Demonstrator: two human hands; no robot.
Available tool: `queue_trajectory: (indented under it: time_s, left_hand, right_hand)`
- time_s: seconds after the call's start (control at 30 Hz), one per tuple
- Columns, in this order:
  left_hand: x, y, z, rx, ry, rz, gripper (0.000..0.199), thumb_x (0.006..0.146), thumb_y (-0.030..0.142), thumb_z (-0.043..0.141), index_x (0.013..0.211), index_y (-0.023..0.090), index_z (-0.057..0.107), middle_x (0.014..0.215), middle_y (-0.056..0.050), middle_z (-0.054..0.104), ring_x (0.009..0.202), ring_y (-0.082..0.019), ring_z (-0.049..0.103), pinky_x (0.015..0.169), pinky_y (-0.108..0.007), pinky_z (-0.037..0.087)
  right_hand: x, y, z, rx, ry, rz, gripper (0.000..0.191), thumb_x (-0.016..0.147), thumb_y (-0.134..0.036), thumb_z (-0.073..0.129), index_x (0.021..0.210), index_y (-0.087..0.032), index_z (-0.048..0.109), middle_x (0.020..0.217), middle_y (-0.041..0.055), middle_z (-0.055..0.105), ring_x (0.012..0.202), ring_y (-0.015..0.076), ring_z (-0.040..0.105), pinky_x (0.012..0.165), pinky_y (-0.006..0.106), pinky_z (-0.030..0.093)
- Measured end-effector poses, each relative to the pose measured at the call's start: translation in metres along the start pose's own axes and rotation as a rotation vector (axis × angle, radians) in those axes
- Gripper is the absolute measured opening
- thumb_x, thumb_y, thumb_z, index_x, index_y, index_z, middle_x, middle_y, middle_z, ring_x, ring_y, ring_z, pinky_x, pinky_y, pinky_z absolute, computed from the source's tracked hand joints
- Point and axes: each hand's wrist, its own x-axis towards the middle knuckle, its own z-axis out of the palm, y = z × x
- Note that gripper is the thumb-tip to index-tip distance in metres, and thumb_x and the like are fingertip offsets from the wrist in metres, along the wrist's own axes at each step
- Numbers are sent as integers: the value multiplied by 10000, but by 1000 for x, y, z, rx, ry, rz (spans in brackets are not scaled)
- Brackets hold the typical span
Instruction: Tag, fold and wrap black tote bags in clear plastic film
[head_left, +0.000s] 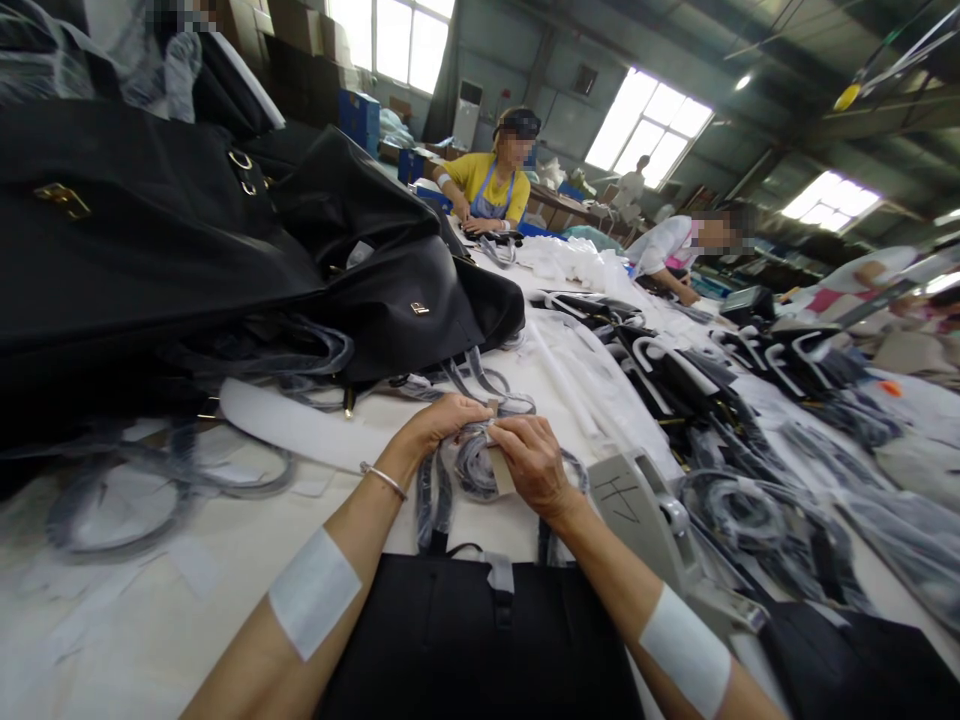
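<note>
A coiled strap [472, 468] in clear plastic wrap lies between my hands. My left hand [442, 420] is closed at its upper left edge, fingertips pinched by the top end of a tan paper strip. My right hand [534, 465] pinches the tan paper strip [504, 474] against the coil's right side; the exact contact is partly hidden by fingers. Nearest my body, a black bag [480, 640] lies flat, its plastic-wrapped handles [433, 500] reaching up towards the coil. A wrapped tab [500, 575] sits at the bag's top edge.
Large black bags [150, 220] are heaped at left. A grey device [637, 510] stands right of my hand, beside wrapped straps [750, 510] and more black bags [660, 370]. A white curved sheet [300, 425] lies left. Co-workers [487, 185] work across the table.
</note>
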Motion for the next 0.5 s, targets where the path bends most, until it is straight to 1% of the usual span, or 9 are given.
queue_trajectory:
  time_s: [0.13,0.23,0.27,0.3,0.33,0.37,0.43,0.5]
  left_hand:
    - [3,-2,-2,81,15,30,411,602,556,605,618,153,523,574,23,423,544,-111,341,520,-235,243]
    - [6,4,1,204,29,80,368,588,511,591,525,163,486,527,30,388,552,-116,329,530,-240,209]
    - [7,6,3,266,55,96,358,597,503,572,512,168,477,516,29,392,553,-121,332,535,-243,202]
    - [8,9,4,426,111,92,362,606,520,524,502,177,470,507,25,415,552,-129,353,538,-245,208]
    - [10,11,5,473,116,105,354,624,512,508,511,178,483,511,20,449,561,-138,376,548,-247,215]
    - [11,13,6,518,102,109,343,634,503,489,519,181,500,510,16,481,568,-149,408,557,-248,230]
    - [15,11,6,660,81,67,331,663,486,430,571,192,550,555,22,573,621,-177,491,598,-250,284]
    - [20,4,2,733,32,30,389,719,517,362,643,218,600,621,60,644,695,-199,556,660,-260,334]
  right_hand:
    - [-2,-4,2,-20,-35,18,226,964,-158,468,1051,-236,662,990,66,693,929,215,600,808,380,456]
    - [-5,-3,4,-36,-66,9,190,967,-194,480,1013,-238,659,1056,52,698,945,198,605,831,363,458]
    - [-7,-1,6,-51,-78,-3,166,964,-220,495,994,-235,658,1066,47,699,938,193,610,838,357,459]
    - [-8,2,7,-70,-89,-19,140,956,-260,522,973,-230,658,1064,45,701,934,192,614,844,353,461]
    - [-9,4,9,-92,-114,-26,133,944,-314,555,961,-229,656,1074,45,699,942,193,617,858,349,461]
    - [-10,7,11,-117,-132,-24,132,934,-330,572,953,-229,655,1093,43,694,944,189,619,867,342,461]
    - [-13,10,14,-151,-194,-10,117,938,-297,556,957,-235,654,1148,32,682,962,184,621,889,331,458]
    - [-14,11,20,-143,-260,30,145,943,-271,516,942,-244,659,1105,13,700,958,179,629,894,313,465]
